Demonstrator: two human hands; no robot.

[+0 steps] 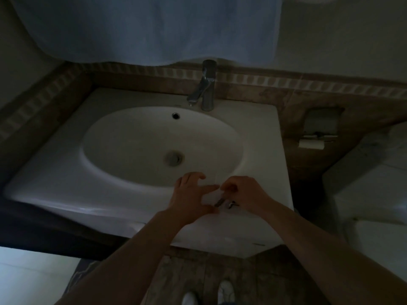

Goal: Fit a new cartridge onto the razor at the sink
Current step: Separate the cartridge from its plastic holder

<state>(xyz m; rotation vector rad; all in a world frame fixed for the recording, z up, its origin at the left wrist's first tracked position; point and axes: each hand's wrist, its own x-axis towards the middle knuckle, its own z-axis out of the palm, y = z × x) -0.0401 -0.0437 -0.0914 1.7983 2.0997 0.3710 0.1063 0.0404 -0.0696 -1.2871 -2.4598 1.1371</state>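
While the razor (219, 201) lay dim and small on the sink (66, 190) front rim, my left hand (191, 194) spread open beside it; my right hand (244, 193) pinched its upper end.

V. dim, soft blur, wide-angle edge warp.

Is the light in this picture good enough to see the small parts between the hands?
Head view: dim and underexposed; the razor between the left hand and right hand is a dark blur, cartridge not distinguishable. Wide-angle distortion bends the sink edges.
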